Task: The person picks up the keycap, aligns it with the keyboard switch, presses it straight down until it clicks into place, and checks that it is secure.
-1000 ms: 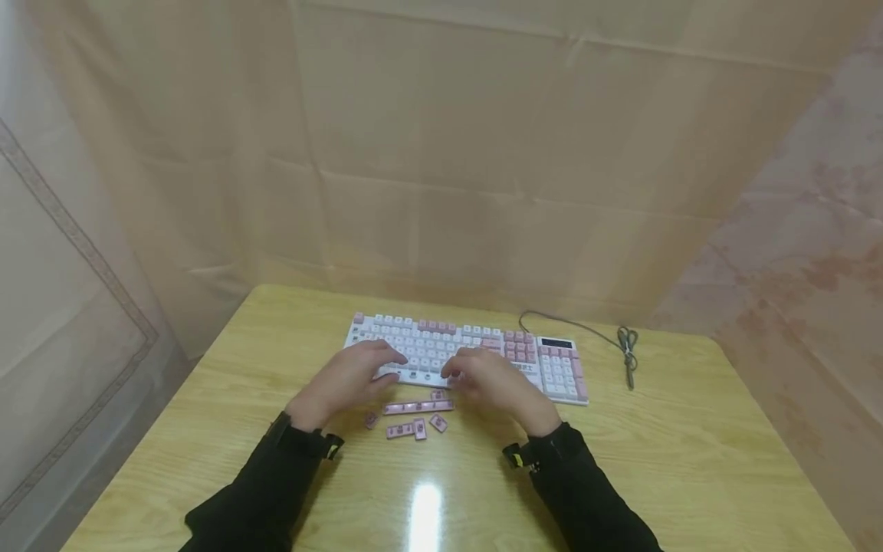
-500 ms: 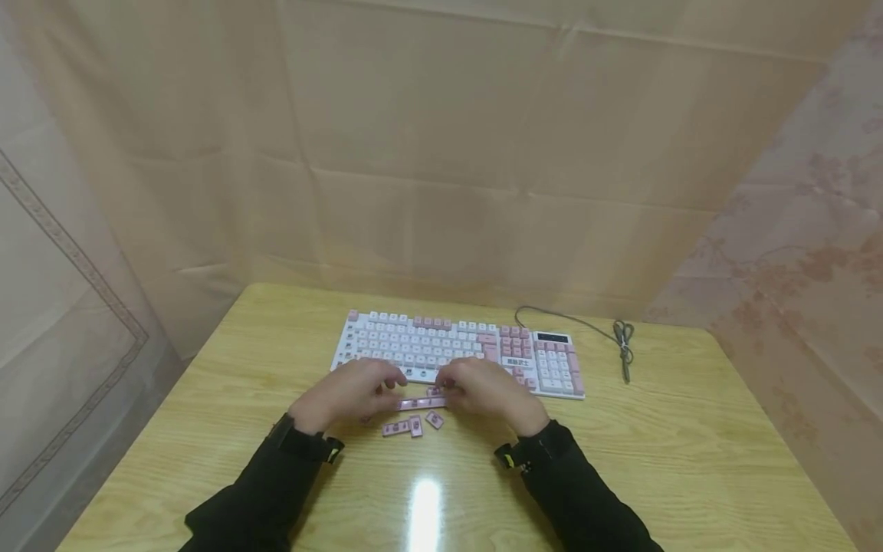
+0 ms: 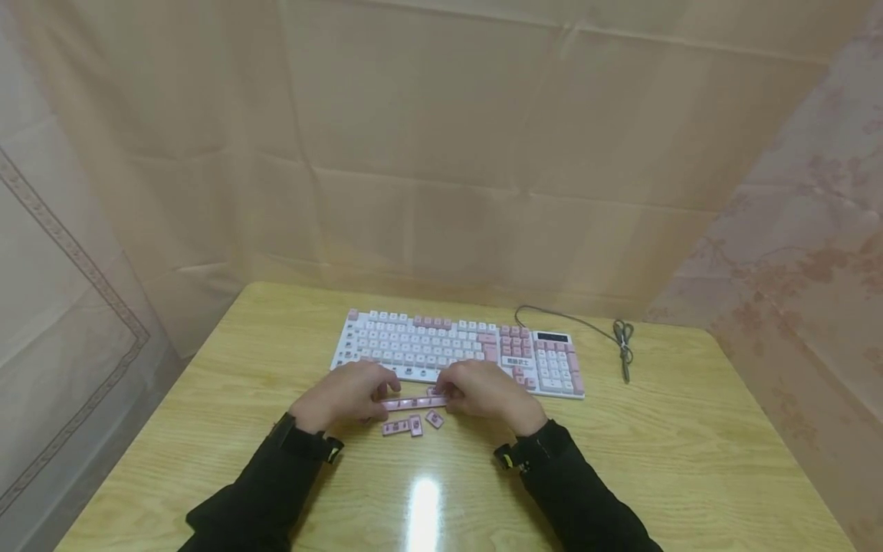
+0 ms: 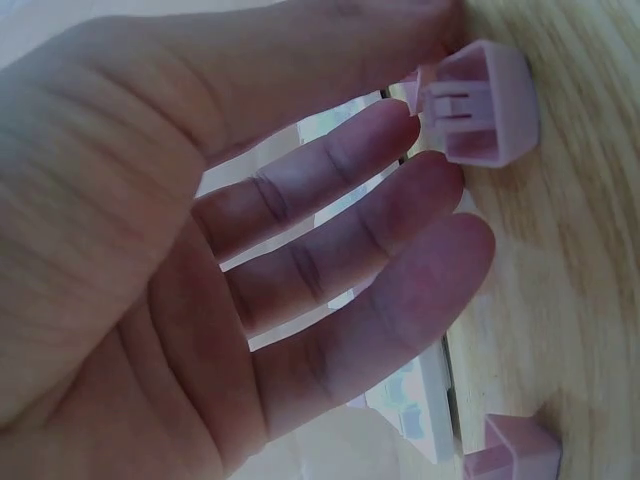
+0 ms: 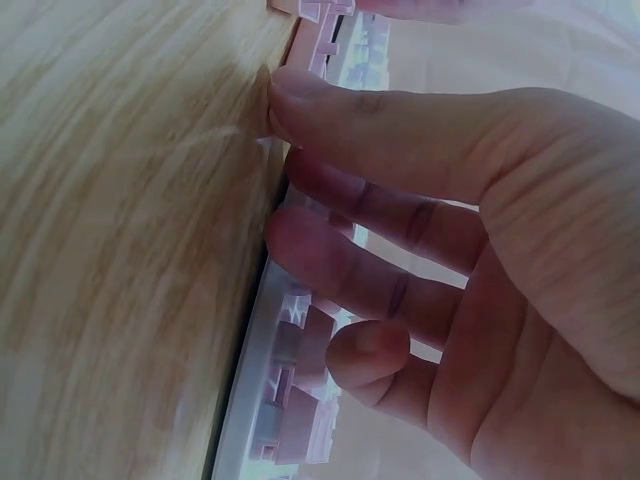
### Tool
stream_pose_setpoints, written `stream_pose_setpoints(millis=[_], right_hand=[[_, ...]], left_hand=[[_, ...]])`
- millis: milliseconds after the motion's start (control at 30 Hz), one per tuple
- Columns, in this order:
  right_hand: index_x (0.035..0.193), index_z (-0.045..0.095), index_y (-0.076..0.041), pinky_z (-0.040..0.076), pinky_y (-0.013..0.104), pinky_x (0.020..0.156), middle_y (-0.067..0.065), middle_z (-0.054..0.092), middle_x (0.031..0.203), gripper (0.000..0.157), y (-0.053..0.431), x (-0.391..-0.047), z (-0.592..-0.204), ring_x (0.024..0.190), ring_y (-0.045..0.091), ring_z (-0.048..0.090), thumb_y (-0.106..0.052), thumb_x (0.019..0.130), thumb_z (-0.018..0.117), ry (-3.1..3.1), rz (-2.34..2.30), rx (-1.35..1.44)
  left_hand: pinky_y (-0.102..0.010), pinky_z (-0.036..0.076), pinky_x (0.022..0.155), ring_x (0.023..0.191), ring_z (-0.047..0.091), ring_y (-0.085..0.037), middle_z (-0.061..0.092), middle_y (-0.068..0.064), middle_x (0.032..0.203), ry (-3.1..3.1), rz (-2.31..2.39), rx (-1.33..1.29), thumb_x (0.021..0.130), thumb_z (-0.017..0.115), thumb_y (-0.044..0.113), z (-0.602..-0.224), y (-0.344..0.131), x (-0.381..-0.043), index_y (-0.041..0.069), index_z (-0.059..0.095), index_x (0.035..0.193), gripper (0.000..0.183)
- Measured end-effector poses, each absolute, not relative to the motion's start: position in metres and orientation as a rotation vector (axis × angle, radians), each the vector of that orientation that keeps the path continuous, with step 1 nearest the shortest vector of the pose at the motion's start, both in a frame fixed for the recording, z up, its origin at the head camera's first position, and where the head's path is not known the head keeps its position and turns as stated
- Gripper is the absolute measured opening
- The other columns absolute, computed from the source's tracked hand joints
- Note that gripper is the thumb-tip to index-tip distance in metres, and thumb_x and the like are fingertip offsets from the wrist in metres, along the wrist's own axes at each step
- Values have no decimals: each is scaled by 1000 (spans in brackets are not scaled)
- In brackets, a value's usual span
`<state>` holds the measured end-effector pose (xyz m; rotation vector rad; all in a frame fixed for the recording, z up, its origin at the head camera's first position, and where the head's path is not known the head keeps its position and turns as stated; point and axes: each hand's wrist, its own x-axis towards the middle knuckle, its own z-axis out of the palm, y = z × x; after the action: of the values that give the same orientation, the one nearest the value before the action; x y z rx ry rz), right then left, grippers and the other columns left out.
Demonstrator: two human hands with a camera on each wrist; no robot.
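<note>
Small caps (image 3: 415,425): pink, loose on the table (image 3: 655,445), nearest of the pieces; one sits by the left thumb, hollow side showing.
Left hand (image 3: 345,391): thumb and forefinger apart, about the long cap's left end; contact cannot be told.
Right hand (image 3: 484,389): fingertips at the long cap's right end; cannot tell whether they pinch it.
Long cap (image 3: 414,402): hollow side up, just off the keyboard's near edge.
Progress: bottom row and left edge show bare switches (image 3: 423,373); the loose caps are unseated, most others seem seated.
Keyboard (image 3: 428,341): toward the table's far edge.
Cable (image 3: 623,341): bundled, toward the far right corner.
</note>
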<state>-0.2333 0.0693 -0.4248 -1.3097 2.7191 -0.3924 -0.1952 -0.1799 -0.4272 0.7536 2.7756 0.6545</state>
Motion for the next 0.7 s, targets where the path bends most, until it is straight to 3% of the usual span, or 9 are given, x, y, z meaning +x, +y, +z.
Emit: stream_pose_setpoints(millis=[700], right_hand=[[97,71,-18,48,22,68,-9,66,85,20,67,-233,-425,74,4,56,-22,78,76,2666,-402,-1305]], left_hand=[[-28,49,60,63,55,-7,62,10,75,2774,659,740,79,74,16,-429,-180,-196,16,71,102,24]])
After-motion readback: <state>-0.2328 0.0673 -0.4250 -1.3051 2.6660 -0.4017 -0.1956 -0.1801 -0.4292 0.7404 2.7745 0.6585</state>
